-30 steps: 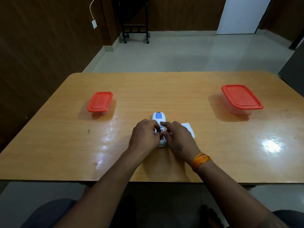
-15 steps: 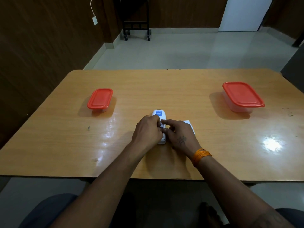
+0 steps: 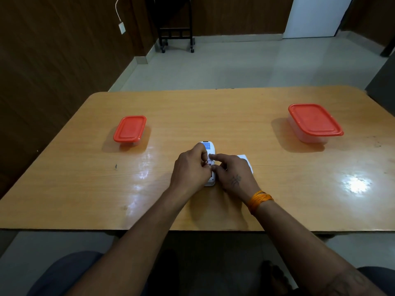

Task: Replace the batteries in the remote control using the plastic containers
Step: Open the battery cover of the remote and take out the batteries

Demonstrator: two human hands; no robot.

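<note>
White remote control [image 3: 208,146] lies face-down at table [image 3: 192,107] centre-front, back open. Left hand [image 3: 190,169] curled over its left side, gripping it. Right hand [image 3: 234,176] on its right side, index finger extended onto the compartment, thumb pinching there. White cover [image 3: 245,160] just beside, right. 2 red-lidded containers: small [image 3: 130,129] far left, large [image 3: 314,122] far right.

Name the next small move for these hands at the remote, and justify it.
Probably lift a battery out with the fingers: both the left hand and right hand work at the remote, its back cover lies beside it, and both containers are lidded.
</note>
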